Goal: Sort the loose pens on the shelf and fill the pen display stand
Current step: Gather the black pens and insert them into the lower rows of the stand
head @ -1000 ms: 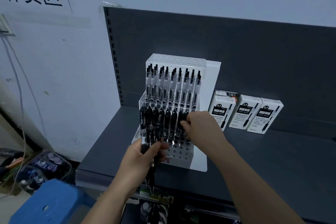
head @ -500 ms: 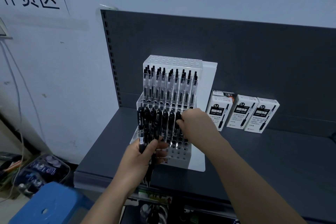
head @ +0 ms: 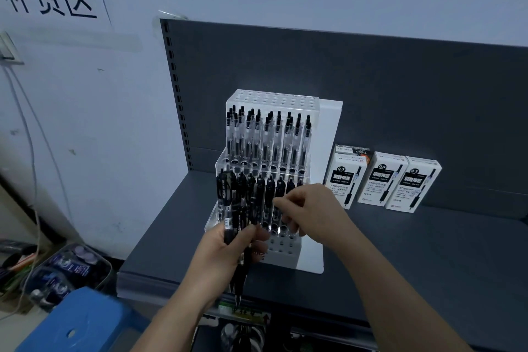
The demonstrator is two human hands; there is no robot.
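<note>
A white and clear tiered pen display stand (head: 325,134) stands on the dark grey shelf (head: 414,260). Its upper tier holds several clear pens with black tops (head: 267,134); the middle tier holds several black pens (head: 281,187). My left hand (head: 225,257) grips a bunch of black pens (head: 233,208) upright in front of the stand's left side, tips pointing down past the shelf edge. My right hand (head: 311,213) is at the middle tier, fingertips pinching one black pen there. The lowest rows of holes (head: 283,248) show empty.
Three white pen boxes (head: 383,178) stand against the shelf's back panel, right of the stand. A blue plastic stool (head: 77,323) and a basket of clutter (head: 65,271) sit on the floor at the lower left. The white wall is at left.
My right hand has shifted slightly left along the middle tier of black pens. My left hand keeps the pen bunch in about the same spot.
</note>
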